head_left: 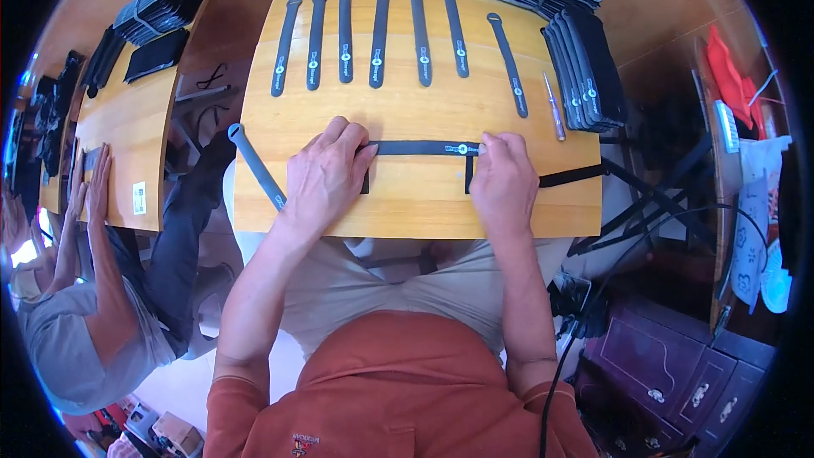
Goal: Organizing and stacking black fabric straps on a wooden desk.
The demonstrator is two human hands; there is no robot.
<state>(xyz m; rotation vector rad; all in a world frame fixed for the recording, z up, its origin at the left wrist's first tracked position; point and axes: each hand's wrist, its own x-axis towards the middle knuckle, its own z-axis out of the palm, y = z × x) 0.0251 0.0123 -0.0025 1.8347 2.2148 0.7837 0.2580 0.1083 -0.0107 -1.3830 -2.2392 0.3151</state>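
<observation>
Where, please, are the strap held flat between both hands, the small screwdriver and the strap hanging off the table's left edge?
held strap (424, 148): head view, bare middle of the band.
screwdriver (555, 110): head view, its handle.
overhanging strap (254, 165): head view, mid-length, left of the left hand.

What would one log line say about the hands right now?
left hand: pressing black strap | right hand: pinching strap end | wooden board: seven straps in row

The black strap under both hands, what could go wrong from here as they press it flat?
The strap lies near the wooden board's front edge, so it might slide off. A loose strap by the left hand already overhangs the corner and could get knocked down. The right hand might bump the small screwdriver.
</observation>
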